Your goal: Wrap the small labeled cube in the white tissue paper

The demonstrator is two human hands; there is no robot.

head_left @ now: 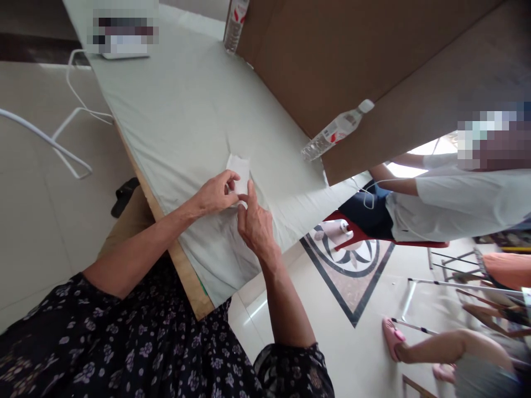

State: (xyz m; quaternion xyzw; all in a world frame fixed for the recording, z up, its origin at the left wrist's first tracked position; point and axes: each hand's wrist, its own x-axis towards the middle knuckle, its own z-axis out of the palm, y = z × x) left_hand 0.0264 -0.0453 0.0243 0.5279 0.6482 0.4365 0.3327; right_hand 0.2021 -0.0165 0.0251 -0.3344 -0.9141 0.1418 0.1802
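A small white piece that looks like folded paper or tissue (239, 166) lies on the pale cloth-covered table, close to its front corner. From the left, my left hand (215, 193) has its fingers curled at the lower edge of the white paper, thumb and index finger pinching there. My right hand (256, 224) meets it from the right, index finger stretched along the paper's right side and the other fingers bent in. The fingertips of both hands nearly touch. The paper's lower part is hidden by the fingers.
A brown cardboard panel (332, 55) stands across the table, with a water bottle (334, 132) leaning by it and another bottle (236, 27) farther off. A white cable (68, 77) hangs past the left edge. A person in a white shirt (456, 202) sits at right.
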